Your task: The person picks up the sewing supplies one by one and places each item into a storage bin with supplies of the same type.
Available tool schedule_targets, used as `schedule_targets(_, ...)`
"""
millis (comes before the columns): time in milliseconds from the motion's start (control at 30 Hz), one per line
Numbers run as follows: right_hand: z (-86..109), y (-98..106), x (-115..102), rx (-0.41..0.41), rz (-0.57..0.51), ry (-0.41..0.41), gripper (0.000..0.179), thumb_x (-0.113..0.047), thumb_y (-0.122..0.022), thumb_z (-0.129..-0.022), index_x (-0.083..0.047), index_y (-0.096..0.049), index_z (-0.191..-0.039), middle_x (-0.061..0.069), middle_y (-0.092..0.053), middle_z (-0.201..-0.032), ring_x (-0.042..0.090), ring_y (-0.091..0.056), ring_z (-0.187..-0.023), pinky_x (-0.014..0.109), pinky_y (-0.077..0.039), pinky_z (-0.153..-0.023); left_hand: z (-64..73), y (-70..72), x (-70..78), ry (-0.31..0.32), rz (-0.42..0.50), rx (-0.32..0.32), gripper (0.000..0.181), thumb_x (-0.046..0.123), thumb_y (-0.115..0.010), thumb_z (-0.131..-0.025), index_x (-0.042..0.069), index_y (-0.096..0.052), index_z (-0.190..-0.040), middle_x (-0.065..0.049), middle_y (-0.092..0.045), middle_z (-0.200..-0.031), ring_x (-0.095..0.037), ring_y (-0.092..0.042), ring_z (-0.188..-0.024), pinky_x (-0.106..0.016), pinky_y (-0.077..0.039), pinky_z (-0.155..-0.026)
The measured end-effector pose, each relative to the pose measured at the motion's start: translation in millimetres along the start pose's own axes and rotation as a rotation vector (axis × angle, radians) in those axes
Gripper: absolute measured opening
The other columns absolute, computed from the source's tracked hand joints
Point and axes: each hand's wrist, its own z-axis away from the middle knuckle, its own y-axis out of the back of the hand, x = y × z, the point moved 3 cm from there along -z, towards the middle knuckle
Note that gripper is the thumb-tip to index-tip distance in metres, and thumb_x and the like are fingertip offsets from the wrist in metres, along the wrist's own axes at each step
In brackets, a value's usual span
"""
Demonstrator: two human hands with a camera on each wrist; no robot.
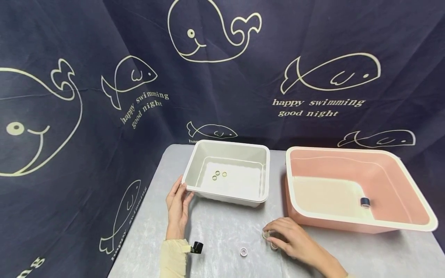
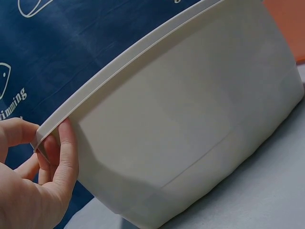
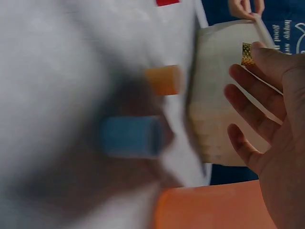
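Observation:
My left hand [image 1: 177,204] grips the rim of the white plastic tub [image 1: 226,196] at its near left corner. In the left wrist view its thumb and fingers curl round that rim. Between the thumb and fingertip of my right hand [image 3: 281,95] is a small roll of gold patterned tape [image 3: 247,54], pinched in front of the white tub. The other right fingers are spread and bent. A blue tape roll [image 3: 131,136] and an orange tape roll [image 3: 164,80] lie on the table near this hand, blurred. Three small tape rolls [image 1: 224,174] are inside the white tub.
A pink tub [image 1: 292,200] with a white rim stands to the right, holding a dark blue tape roll [image 1: 365,202]. One pale roll [image 1: 243,251] sits on the grey table [image 1: 212,239] between the hands. A navy curtain [image 1: 222,96] hangs behind and at the left.

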Motion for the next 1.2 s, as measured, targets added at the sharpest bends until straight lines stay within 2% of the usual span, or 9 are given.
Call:
schedule_targets(333,-40.3,14,-14,-0.015,-0.122,-0.015,0.035,-0.010,-0.080,-0.091,-0.022,-0.070,-0.122,-0.011,-0.073,-0.113,0.006,-0.067,-0.099,0.013,-0.048,-0.093,-0.6,-0.8,2.6,-0.006,-0.012,-0.012,0.049,0.010,-0.062,-0.105,0.011,-0.053,-0.153,-0.011,-0.053,-0.149,-0.020,-0.062,-0.124,-0.020,-0.061,-0.082)
schedule_targets(500,-62.4,19,-19,-0.017,-0.210,-0.041,0.037,-0.007,-0.077,-0.093,-0.024,-0.069,-0.125,-0.010,-0.072,-0.113,0.007,-0.067,-0.097,0.012,-0.050,-0.091,-0.3,-0.6,2.5,-0.006,-0.011,-0.009,0.049,0.009,-0.061,-0.105,0.010,-0.053,-0.153,-0.014,-0.051,-0.151,-0.020,-0.063,-0.124,-0.020,-0.061,-0.082)
schedule_targets(633,-77.6,22,-21,0.004,-0.250,-0.043,0.039,-0.005,-0.078,-0.092,-0.022,-0.070,-0.126,-0.009,-0.072,-0.112,0.007,-0.066,-0.095,0.015,-0.053,-0.085,-0.2,0.0,1.9,-0.005,-0.008,-0.003,0.048,0.008,-0.060,-0.105,0.010,-0.053,-0.152,-0.015,-0.050,-0.152,-0.019,-0.064,-0.122,-0.020,-0.061,-0.081)
schedule_targets(733,-88.7,23,-20,0.014,-0.270,-0.060,0.037,-0.006,-0.078,-0.092,-0.021,-0.070,-0.125,-0.009,-0.071,-0.109,0.004,-0.065,-0.092,0.020,-0.055,-0.080,-0.2,0.5,1.9,-0.005,-0.006,0.004,0.047,0.008,-0.060,-0.105,0.010,-0.054,-0.152,-0.016,-0.050,-0.152,-0.019,-0.064,-0.122,-0.021,-0.061,-0.081)
schedule_targets(867,-102.0,24,-17,0.003,-0.298,-0.125,0.030,-0.011,-0.077,-0.095,-0.019,-0.072,-0.123,-0.011,-0.071,-0.108,0.000,-0.062,-0.091,0.024,-0.057,-0.076,0.3,0.8,2.1,-0.006,-0.010,0.001,0.048,0.008,-0.060,-0.105,0.010,-0.052,-0.153,-0.015,-0.049,-0.154,-0.020,-0.063,-0.124,-0.021,-0.061,-0.082)
schedule_targets(1200,-124.6,22,-5,0.059,-0.321,-0.140,0.029,-0.007,-0.076,-0.094,-0.020,-0.073,-0.120,-0.006,-0.073,-0.103,0.004,-0.064,-0.086,0.026,-0.059,-0.072,0.6,1.1,0.6,-0.007,-0.015,-0.016,0.049,0.009,-0.061,-0.106,0.010,-0.051,-0.154,-0.015,-0.047,-0.155,-0.021,-0.061,-0.127,-0.020,-0.061,-0.083)
